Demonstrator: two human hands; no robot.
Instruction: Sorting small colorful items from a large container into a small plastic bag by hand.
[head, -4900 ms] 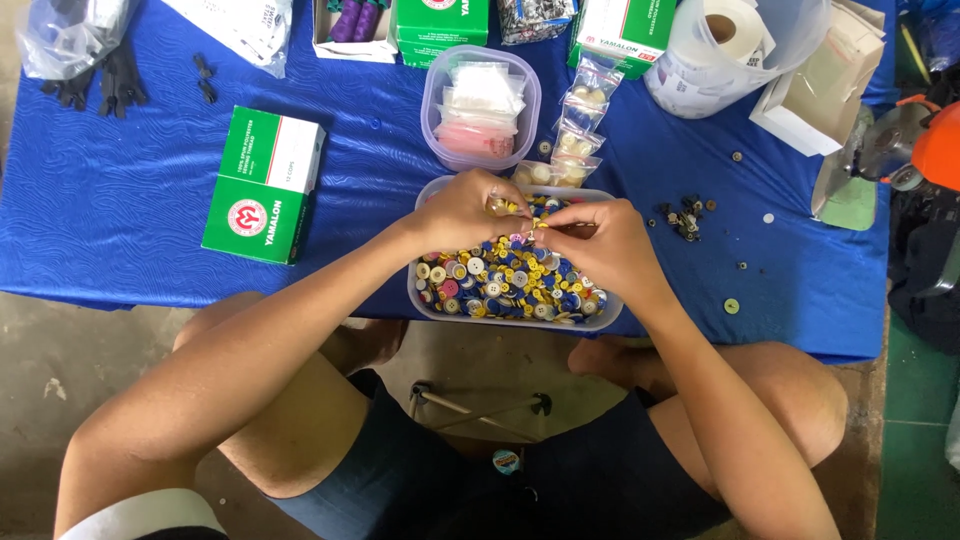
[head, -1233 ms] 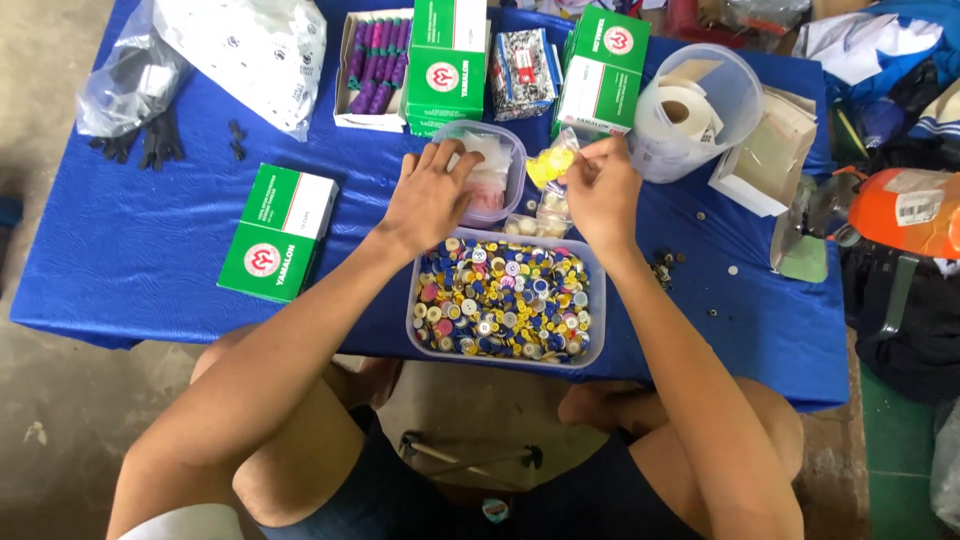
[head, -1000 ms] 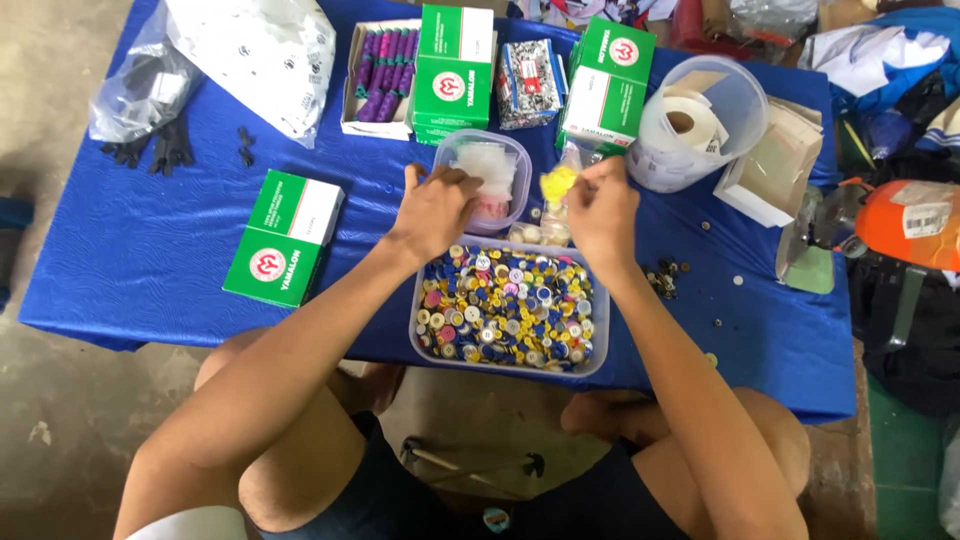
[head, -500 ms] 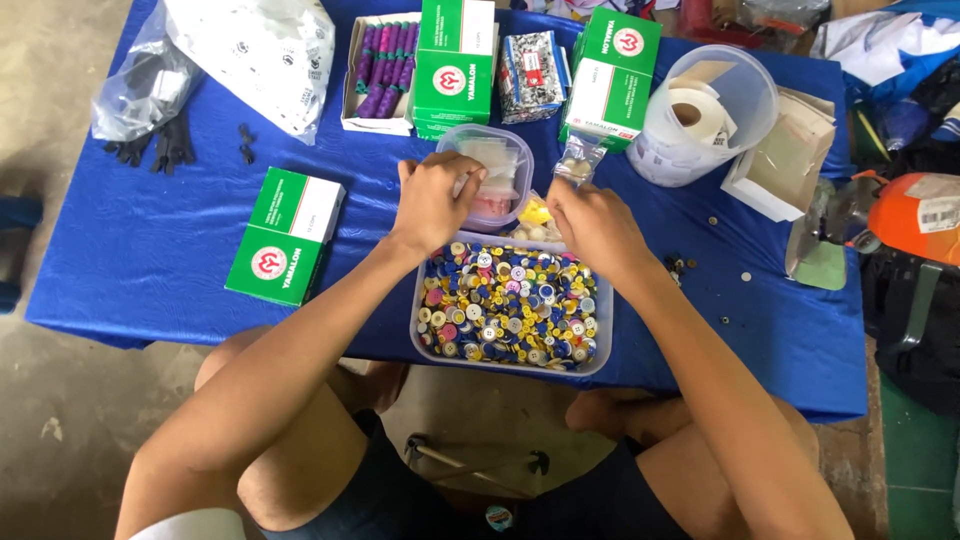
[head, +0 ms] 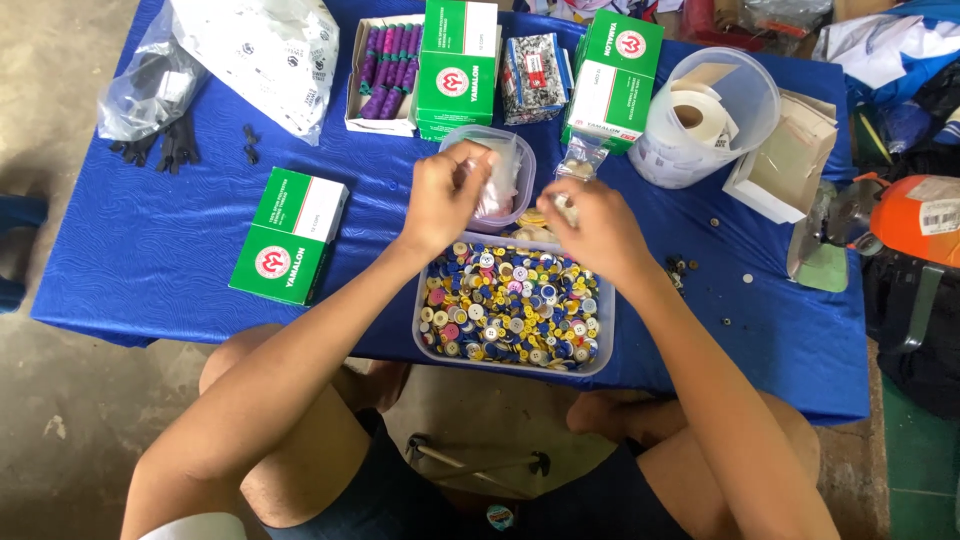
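A clear rectangular tub (head: 600, 350) full of mixed yellow, blue and white buttons sits at the near edge of the blue table. My left hand (head: 445, 195) is closed over the small clear tub (head: 520, 180) of white and pink packets behind it. My right hand (head: 595, 225) hovers just beyond the button tub's far rim, fingers pinched around a small pale item that I cannot make out. Little clear bags of buttons (head: 580, 160) lie between the hands.
Green and white boxes (head: 290, 235) lie at left and at the back (head: 455, 65). An open box of purple items (head: 385, 75), a round tub with a tape roll (head: 705, 115), plastic bags (head: 255, 50) and an orange tool (head: 915, 215) surround them. Loose buttons (head: 680, 268) dot the cloth at right.
Both hands have come back from the far small tub and bags toward the button tub. The yellow item seen by my right hand a moment ago is no longer visible.
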